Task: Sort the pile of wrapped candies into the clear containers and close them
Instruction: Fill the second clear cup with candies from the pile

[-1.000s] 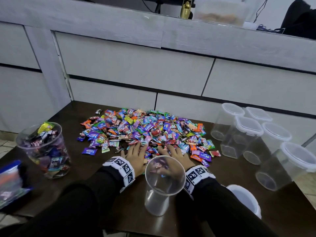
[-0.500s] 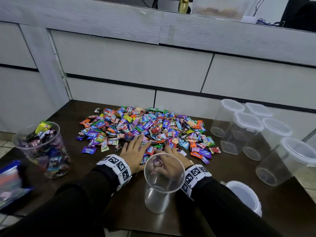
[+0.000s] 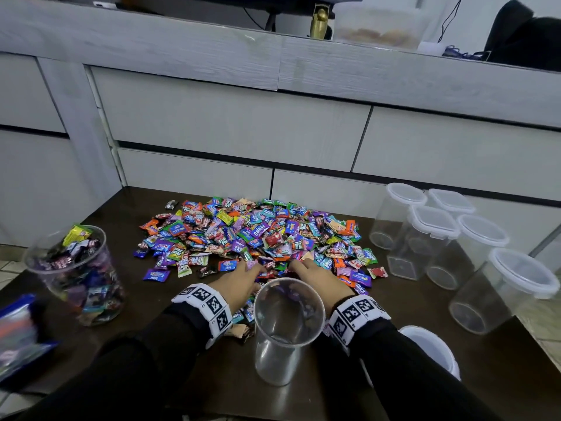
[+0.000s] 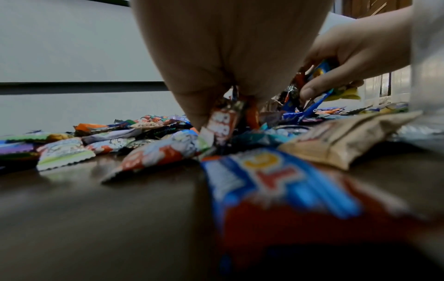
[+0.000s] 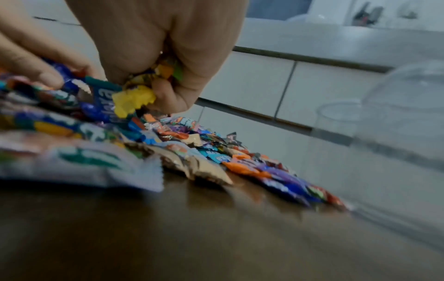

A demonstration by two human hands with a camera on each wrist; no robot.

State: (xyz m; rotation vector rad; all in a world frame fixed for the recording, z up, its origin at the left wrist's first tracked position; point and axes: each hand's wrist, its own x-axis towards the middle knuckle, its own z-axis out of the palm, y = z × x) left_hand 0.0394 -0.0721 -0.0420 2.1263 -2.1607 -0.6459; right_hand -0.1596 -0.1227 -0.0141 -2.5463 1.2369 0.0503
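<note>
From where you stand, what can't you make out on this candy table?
- Head view: fingers of the left hand and right hand are buried in the candy pile.
- Head view: the empty clear cup hides candies behind it.
- Head view: the blue packet is blurred and cut by the left edge.
- Right wrist view: motion blur; wrapper names unreadable.
</note>
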